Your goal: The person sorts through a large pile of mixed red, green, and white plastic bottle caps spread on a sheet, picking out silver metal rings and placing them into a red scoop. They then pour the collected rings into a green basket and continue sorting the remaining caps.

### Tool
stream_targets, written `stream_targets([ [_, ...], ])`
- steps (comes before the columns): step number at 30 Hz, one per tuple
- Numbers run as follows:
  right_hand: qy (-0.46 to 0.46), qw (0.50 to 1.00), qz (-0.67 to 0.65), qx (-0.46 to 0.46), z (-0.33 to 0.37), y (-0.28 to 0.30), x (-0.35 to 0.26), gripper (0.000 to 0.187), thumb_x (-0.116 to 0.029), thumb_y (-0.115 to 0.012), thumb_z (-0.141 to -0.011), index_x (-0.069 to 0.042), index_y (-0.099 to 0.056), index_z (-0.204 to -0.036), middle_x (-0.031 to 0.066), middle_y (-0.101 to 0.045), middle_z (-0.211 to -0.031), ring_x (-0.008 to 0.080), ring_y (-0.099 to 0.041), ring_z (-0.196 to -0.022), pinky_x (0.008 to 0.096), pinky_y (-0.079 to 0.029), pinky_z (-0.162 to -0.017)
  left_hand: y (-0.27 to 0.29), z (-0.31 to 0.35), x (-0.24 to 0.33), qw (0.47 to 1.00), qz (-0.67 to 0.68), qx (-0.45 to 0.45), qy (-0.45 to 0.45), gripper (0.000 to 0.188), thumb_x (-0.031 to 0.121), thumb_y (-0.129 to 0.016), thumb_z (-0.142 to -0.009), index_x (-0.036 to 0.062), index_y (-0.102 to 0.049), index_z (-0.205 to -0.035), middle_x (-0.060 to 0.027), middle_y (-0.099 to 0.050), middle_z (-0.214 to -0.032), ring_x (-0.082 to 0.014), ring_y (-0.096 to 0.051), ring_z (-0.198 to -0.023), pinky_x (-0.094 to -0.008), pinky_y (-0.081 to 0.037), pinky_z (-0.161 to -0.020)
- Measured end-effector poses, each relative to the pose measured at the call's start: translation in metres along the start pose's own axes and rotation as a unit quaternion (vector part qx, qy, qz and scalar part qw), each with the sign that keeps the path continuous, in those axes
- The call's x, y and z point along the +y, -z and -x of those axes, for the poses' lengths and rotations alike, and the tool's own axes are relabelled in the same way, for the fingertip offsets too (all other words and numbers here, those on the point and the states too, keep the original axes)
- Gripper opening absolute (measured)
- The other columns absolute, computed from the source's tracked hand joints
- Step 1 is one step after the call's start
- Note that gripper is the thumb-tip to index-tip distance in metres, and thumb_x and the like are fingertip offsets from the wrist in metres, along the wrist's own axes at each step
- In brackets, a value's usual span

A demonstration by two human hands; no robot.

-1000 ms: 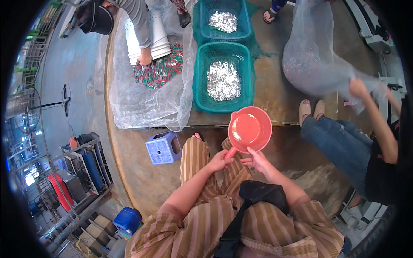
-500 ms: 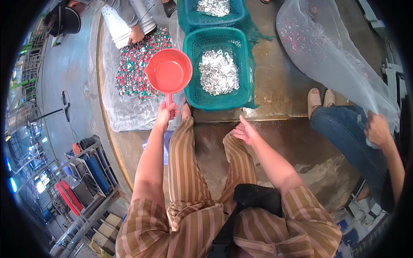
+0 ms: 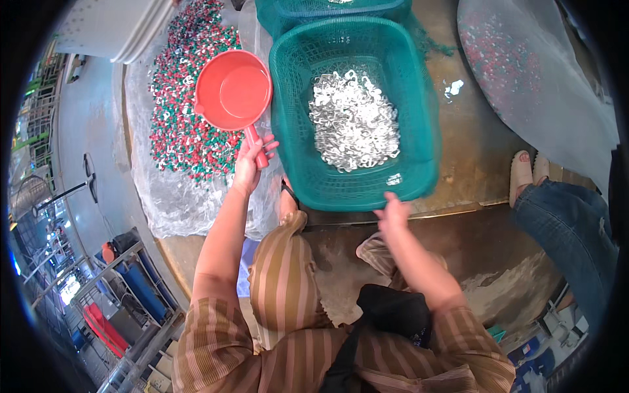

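Note:
My left hand [image 3: 248, 165] is closed round the handle of a red plastic dipper [image 3: 230, 92], whose bowl faces up and shows nothing inside. The dipper is above a spread of small red, green and white pieces [image 3: 190, 141]. My right hand [image 3: 394, 215], a little blurred, is at the near rim of a green plastic basket [image 3: 295, 180]; its fingers appear closed on that rim, the fingertips partly hidden. Inside the basket lies a heap of small shiny silver-white pieces [image 3: 354, 121].
Clear plastic sheeting [image 3: 177, 213] lies under the coloured pieces. Another green basket [image 3: 341, 12] stands beyond. At upper left is a white perforated bucket [image 3: 108, 26]. On the right, a person in jeans [image 3: 570, 229] stands near a translucent bag [image 3: 517, 72] with coloured pieces.
My right hand has gone from open beside the basket to its near rim. The view has moved closer, so basket and dipper look larger. The white bucket has shifted up and left in view.

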State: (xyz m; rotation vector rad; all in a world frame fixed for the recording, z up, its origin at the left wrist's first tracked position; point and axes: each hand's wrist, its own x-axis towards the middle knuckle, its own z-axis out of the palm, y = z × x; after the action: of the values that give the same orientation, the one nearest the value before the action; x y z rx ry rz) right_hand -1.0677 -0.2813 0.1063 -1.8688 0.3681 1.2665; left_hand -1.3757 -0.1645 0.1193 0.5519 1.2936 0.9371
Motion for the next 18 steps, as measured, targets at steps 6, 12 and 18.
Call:
stream_targets([
  [6,0.148,0.977,0.137,-0.073,-0.125,0.072,-0.136,0.040,0.002,-0.060,-0.076,0.007,-0.050,-0.115,0.0175,-0.059,-0.108,0.0311,-0.059,-0.097,0.0465,-0.052,-0.080,0.028,-0.008,-0.040,0.989,-0.083,-0.117,0.048,0.028,0.015,-0.053,-0.090,0.0068,-0.044,-0.116,-0.0090,-0.061,-0.101,-0.0163,-0.060,-0.088,-0.0303,-0.048,-0.076],
  [12,0.340,0.836,0.381,0.202,-0.230,0.110,-0.268,0.056,-0.016,-0.065,-0.076,0.004,-0.044,-0.124,0.0165,-0.057,-0.116,0.0302,-0.056,-0.104,0.0425,-0.045,-0.085,0.085,0.015,-0.035,0.922,-0.311,-0.206,0.099,0.033,0.021,-0.061,-0.082,0.0072,-0.054,-0.112,-0.0053,-0.060,-0.085,-0.0127,-0.057,-0.075,-0.0297,-0.046,-0.069],
  [18,0.773,0.469,0.400,0.151,-0.051,-0.111,-0.177,0.051,-0.013,-0.064,-0.079,0.005,-0.047,-0.123,0.0217,-0.050,-0.124,0.0364,-0.045,-0.116,0.0416,-0.034,-0.100,0.082,-0.011,-0.068,0.892,-0.378,-0.244,0.032,0.035,0.031,-0.061,-0.082,0.0052,-0.060,-0.106,-0.0115,-0.063,-0.082,-0.0210,-0.062,-0.075,-0.0356,-0.046,-0.068],
])
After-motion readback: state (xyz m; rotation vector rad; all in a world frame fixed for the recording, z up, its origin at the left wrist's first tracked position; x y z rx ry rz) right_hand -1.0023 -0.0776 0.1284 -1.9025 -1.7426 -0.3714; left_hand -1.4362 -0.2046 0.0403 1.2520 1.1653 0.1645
